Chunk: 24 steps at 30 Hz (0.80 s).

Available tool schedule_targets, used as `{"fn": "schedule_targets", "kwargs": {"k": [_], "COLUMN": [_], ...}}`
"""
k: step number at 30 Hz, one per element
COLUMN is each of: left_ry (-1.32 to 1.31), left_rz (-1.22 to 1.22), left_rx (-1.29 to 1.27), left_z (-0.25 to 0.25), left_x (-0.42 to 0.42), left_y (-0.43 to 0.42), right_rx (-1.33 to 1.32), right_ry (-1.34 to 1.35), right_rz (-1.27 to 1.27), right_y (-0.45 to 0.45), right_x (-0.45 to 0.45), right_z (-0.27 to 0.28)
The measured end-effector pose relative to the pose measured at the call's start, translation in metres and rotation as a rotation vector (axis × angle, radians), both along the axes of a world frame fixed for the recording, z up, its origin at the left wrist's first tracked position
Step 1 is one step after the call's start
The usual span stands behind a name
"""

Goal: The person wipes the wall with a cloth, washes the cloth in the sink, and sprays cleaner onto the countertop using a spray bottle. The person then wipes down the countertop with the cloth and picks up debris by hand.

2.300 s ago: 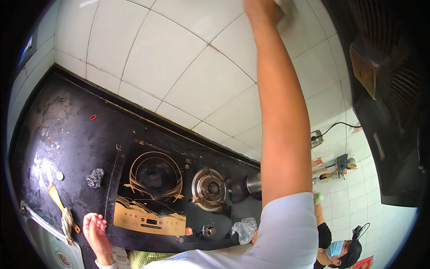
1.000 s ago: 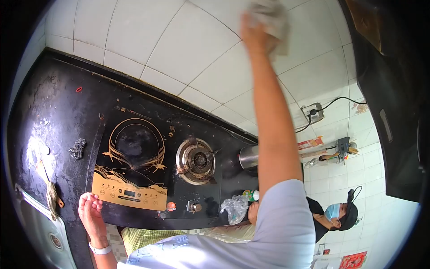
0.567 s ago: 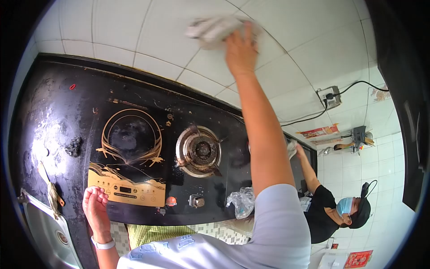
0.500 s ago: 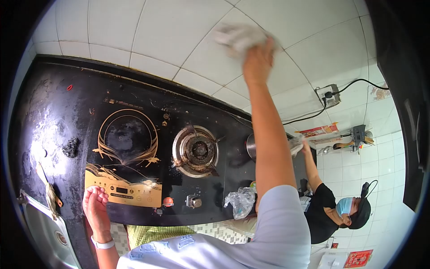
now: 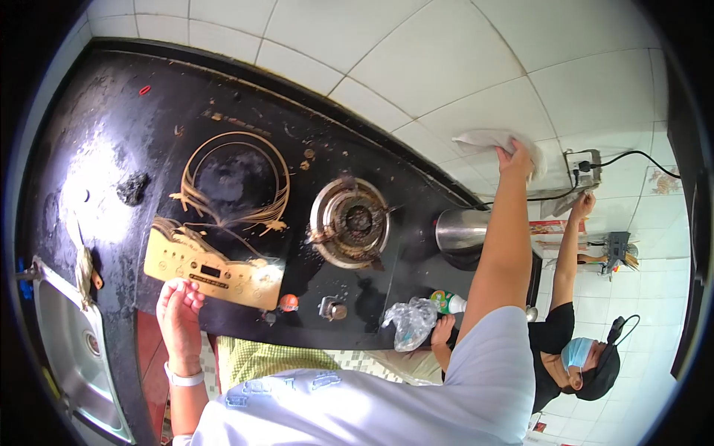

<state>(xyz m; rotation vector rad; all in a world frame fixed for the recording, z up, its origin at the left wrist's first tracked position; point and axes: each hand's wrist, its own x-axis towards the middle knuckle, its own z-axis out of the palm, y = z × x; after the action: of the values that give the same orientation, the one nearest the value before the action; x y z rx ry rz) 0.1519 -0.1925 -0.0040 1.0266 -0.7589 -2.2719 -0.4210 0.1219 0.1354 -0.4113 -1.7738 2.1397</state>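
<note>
My right hand (image 5: pixel 515 160) presses a pale cloth (image 5: pixel 483 139) against the white wall tiles (image 5: pixel 446 67), left of the wall socket. My left hand (image 5: pixel 179 301), with a white band on its wrist, has its fingers curled together at the front edge of the gold control panel (image 5: pixel 216 271). Whether anything is between those fingers is too small to tell. The round gas burner (image 5: pixel 358 221) lies to the right of the panel, and a steel pot (image 5: pixel 461 232) stands beyond it near my right forearm.
A co-worker (image 5: pixel 565 357) in a cap and mask reaches to the wall with a cloth (image 5: pixel 563 204) beside the socket (image 5: pixel 584 168). A plastic bag (image 5: pixel 411 324) and green-white bottle (image 5: pixel 448 302) lie at the counter's front. A sink (image 5: pixel 78 342) is at lower left.
My right hand has swept the cloth down and right along the tiles towards the socket. My left hand stays near the panel's edge. The co-worker's raised hand has moved up the wall.
</note>
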Motion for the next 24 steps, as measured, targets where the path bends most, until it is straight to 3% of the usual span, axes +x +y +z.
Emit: {"fn": "schedule_targets", "kwargs": {"k": [3, 10, 12, 14, 16, 18, 19, 24], "left_ry": [0.009, 0.001, -0.012, -0.052, -0.068, -0.084, -0.094, -0.094], "left_rz": [-0.005, 0.057, 0.072, 0.087, 0.109, 0.12, 0.117, 0.029], "left_rx": [-0.009, -0.03, -0.047, -0.06, -0.078, -0.105, -0.121, -0.114], "left_z": [0.005, 0.011, 0.013, 0.012, 0.01, 0.011, 0.015, 0.018], "left_x": [0.009, 0.034, 0.043, 0.051, 0.054, 0.049, 0.043, 0.01], "left_y": [-0.015, -0.062, -0.075, -0.087, -0.095, -0.099, -0.098, -0.077], "right_rx": [0.154, 0.463, 0.487, 0.838, 0.747, 0.305, 0.107, -0.192], "right_ry": [0.092, 0.381, 0.358, 0.423, 0.266, 0.107, 0.109, 0.089], "right_rz": [0.226, 0.25, 0.367, 0.245, 0.177, 0.377, 0.388, 0.387], "right_y": [-0.053, -0.258, -0.321, -0.377, -0.421, -0.432, -0.435, -0.378], "right_x": [0.025, 0.081, 0.106, 0.107, 0.127, 0.196, 0.19, 0.158], "right_z": [-0.02, -0.033, -0.026, -0.04, -0.05, -0.017, -0.025, -0.05]}}
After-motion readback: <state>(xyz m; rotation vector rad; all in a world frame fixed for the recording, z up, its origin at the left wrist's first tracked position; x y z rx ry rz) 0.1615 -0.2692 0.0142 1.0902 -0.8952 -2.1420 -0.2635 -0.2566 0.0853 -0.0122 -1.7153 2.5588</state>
